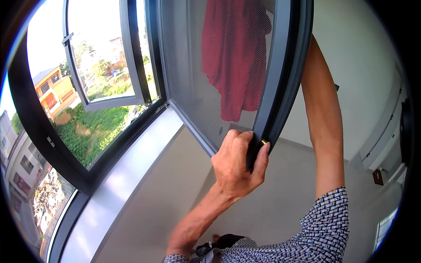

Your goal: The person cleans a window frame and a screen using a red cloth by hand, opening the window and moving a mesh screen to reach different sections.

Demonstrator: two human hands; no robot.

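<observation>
My left hand (235, 164) grips the lower corner of a hinged window-screen sash, its fingers over the mesh side and its thumb on the outer edge. Beside the thumb tip sits a small brass-coloured fitting (263, 142). The sash's dark grey metal frame (279, 75) swings into the room, away from the window opening. Through its fine mesh (184, 65) a dark red cloth (230, 62) shows, hanging down. My right forearm (325, 131) reaches up behind the frame's outer edge; the right hand itself is out of view.
A white sill (131, 167) runs below the dark window frame (82, 177). An outer glazed sash (111, 104) stands swung outward, with greenery and buildings beyond. A pale wall (355, 82) and grey floor (283, 210) lie to the right, where a small brown object (378, 177) shows.
</observation>
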